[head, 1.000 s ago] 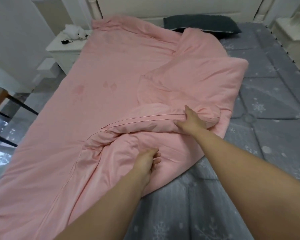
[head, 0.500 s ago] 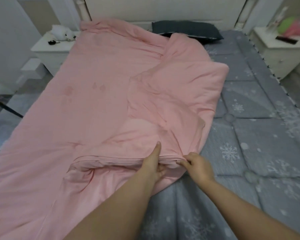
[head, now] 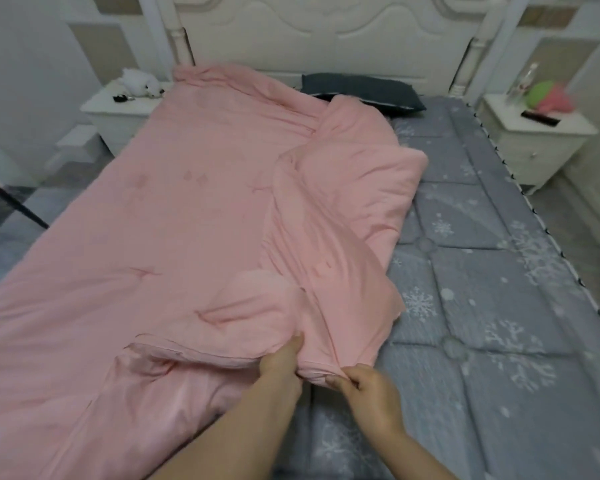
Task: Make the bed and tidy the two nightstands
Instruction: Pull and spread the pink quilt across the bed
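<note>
From the head camera, both hands meet at the near edge of the pink quilt (head: 187,237), close to the foot of the bed. The left hand (head: 280,358) has its fingers tucked under a fold of the hem and grips it; the right hand (head: 364,386) pinches the hem's corner between thumb and fingertips, just beside the left. Holding the corner with both hands probably lets the person draw the doubled-over part open and across, since the quilt covers only the left half of the bed and its right portion lies folded back on itself in a thick ridge.

The right half of the grey snowflake-print mattress cover (head: 499,306) is bare. A dark pillow (head: 361,90) lies flat against the white headboard (head: 326,32), partly overlapped by the quilt's upper fold. The left nightstand (head: 118,112) carries a white soft toy (head: 140,83) and a small dark object too small to identify. The right nightstand (head: 541,133) holds a clear bottle (head: 522,84), a green and pink bundle (head: 548,97) and a dark flat item (head: 539,117); neither looks tidied yet. A chair leg (head: 18,206) shows at the left edge.
</note>
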